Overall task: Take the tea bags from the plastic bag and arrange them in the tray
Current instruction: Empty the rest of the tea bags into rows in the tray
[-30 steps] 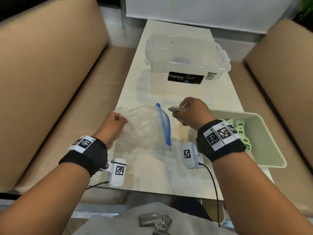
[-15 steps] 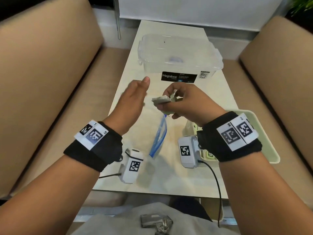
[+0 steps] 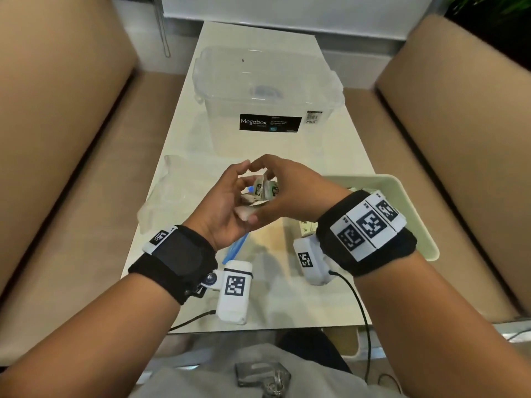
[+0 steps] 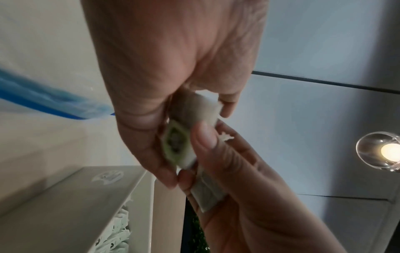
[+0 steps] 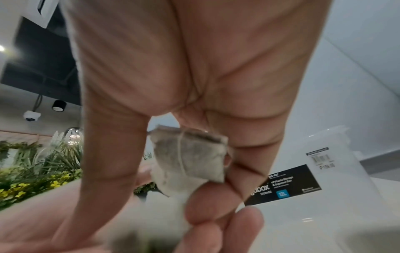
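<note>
Both hands meet above the middle of the table around a small bunch of tea bags (image 3: 260,191). My right hand (image 3: 283,193) pinches them from the right, and my left hand (image 3: 237,193) cups and grips them from the left. A tea bag with its string (image 5: 190,159) shows between the right fingers, and a green-tagged one (image 4: 175,145) sits in the left hand (image 4: 168,102). The clear plastic bag (image 3: 172,196) lies slack on the table at the left, its blue zip (image 3: 234,249) below my left hand. The pale green tray (image 3: 402,193) stands at the right with tea bags (image 3: 307,228) inside.
A clear lidded Megabox container (image 3: 267,96) stands at the far middle of the white table (image 3: 287,297). Beige bench seats flank the table on both sides. Camera cables trail off the near table edge.
My left hand let go of the plastic bag, rose and joined my right hand on the tea bags. The bag now lies loose on the table.
</note>
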